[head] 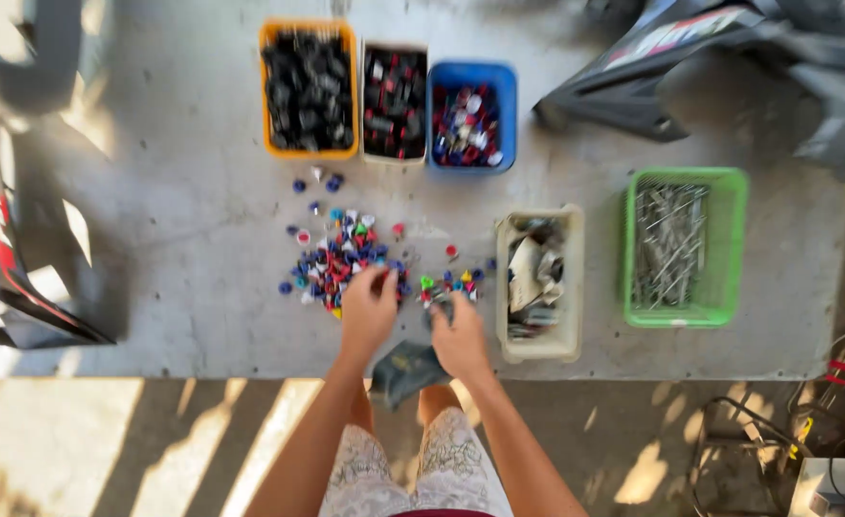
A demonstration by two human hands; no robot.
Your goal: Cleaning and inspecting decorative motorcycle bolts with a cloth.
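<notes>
A heap of small coloured plastic caps (pixel 341 257) in red, blue, white and green lies on the grey concrete floor (pixel 183 220). My left hand (pixel 368 308) reaches into the near right side of that heap, fingers curled down onto the pieces. My right hand (pixel 458 335) rests by a smaller cluster of caps (pixel 451 284), its fingers bent around something small and dark that I cannot make out. A dark grey cloth (pixel 403 370) lies between my hands, by my knees.
At the back stand an orange bin of black parts (pixel 309 88), a white bin of black and red parts (pixel 395 101) and a blue bin of mixed caps (pixel 470 117). A beige tray (pixel 537 278) and a green basket of metal rods (pixel 683 247) sit right. Dark motorbike panels (pixel 690 57) lie behind.
</notes>
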